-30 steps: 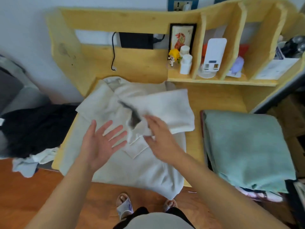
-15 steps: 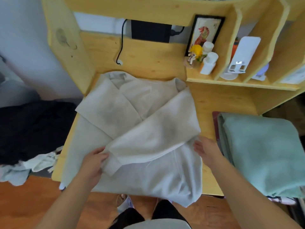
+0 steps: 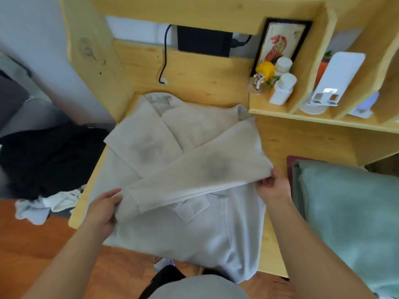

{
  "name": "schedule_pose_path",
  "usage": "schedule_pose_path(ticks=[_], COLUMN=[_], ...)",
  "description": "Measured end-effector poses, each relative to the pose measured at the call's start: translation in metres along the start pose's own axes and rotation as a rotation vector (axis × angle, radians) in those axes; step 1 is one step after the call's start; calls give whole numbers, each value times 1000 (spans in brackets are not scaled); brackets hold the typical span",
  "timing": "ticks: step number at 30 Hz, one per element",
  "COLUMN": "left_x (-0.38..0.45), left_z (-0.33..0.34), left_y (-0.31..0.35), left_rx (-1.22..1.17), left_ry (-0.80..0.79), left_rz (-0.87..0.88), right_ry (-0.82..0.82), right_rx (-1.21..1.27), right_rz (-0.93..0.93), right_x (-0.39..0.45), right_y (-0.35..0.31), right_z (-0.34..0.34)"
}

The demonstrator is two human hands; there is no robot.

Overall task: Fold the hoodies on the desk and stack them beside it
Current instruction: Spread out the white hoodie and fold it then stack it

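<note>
Two hands hold a cream hoodie [image 3: 194, 169] lying on the desk [image 3: 291, 145]. Left hand [image 3: 103, 209] pinches the folded sleeve's cuff; right hand [image 3: 272, 186] curls its fingers round the sleeve's fold edge. Risk, judged: the hem beyond the near desk edge may drag the garment off, or the crossed sleeves slip apart between the fingers.

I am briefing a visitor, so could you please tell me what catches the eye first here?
A pale cream hoodie lies on the yellow wooden desk, with the left hand and right hand gripping its folded sleeve. A folded mint-green garment lies at right.
</note>
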State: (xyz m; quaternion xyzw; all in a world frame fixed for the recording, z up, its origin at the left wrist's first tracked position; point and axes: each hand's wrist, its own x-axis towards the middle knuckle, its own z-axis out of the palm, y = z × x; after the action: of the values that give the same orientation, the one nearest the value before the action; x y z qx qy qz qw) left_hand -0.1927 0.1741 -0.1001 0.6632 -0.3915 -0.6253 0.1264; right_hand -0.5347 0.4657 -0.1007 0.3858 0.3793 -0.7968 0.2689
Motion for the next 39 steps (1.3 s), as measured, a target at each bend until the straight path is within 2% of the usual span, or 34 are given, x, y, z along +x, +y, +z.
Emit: schedule_pose_path(ticks=[3, 5, 7, 9, 10, 11, 12, 13, 14, 15, 16, 17, 19, 20, 22, 24, 26, 29, 30, 31, 33, 35, 37, 39], left_x=[-19, -26, -24, -19, -16, -15, -14, -14, -13, -13, -17, -20, -23, -22, -17, -13, -12, -13, -12, -11, -7, 2, 15, 22], left_z=[6, 7, 6, 7, 9, 12, 16, 20, 24, 27, 31, 34, 44, 49, 59, 62, 63, 64, 64, 64, 60, 51, 39, 30], left_y=[-14, -24, -34, -39, -39, -38, -37, -36, -36, -37, -38, -42, -52, -55, -58, -59, -56, -46, -43, -39, -34, -30, -25, -13], left_rx=[104, 257, 392, 400, 322, 219, 154, 169, 311, 550, 840, 1089, 1354, 1441, 1565, 1637, 1626, 1621, 1615, 1593, 1488, 1316, 1215, 1188], left_ry=[-10, -8, 24, 108, 140, 153, 161, 176, 193, 205, 220, 225, 92, -20, -194, -225, -211, -263, -275, -282, -245, -130, -64, -146], left_rz=[33, 60, 101, 124, 102, 62, 30, 30, 63, 113, 196, 349, 699, 794, 770, 644, 619, 585, 592, 616, 672, 620, 485, 392], right_ry=[52, 141, 266, 448, 413, 271, 66, -147, -322, -441, -503, -505, -417, -381, -376, -377, -293, -231, -199, -151, -65, 10, 69, 105], right_rx=[-14, -111, -459, -1065, -1293, -1465, -1644, -1828, -2001, -2152, -2270, -2353, -2461, -2504, -2574, -2597, -2461, -1869, -1691, -1556, -1307, -1038, -862, -763], right_rz=[2, 42, -75, -413, -651, -876, -1020, -1052, -1030, -1016, -1021, -1014, -989, -974, -968, -935, -907, -1002, -947, -810, -394, -57, 48, 47], right_x=[8, 12, 8, 0, -7, -15, -19, -19, -13, -4, 6, 16, 39, 51, 65, 67, 56, 11, -6, -23, -51, -62, -63, -63], right_y=[-2, -5, -7, -2, 5, 16, 28, 42, 56, 69, 80, 86, 87, 84, 76, 76, 81, 96, 107, 121, 150, 171, 183, 198], right_z=[-14, -17, -11, -4, 0, 4, 8, 15, 19, 23, 26, 29, 27, 23, 19, 23, 28, 13, -3, -18, -42, -49, -47, -41])
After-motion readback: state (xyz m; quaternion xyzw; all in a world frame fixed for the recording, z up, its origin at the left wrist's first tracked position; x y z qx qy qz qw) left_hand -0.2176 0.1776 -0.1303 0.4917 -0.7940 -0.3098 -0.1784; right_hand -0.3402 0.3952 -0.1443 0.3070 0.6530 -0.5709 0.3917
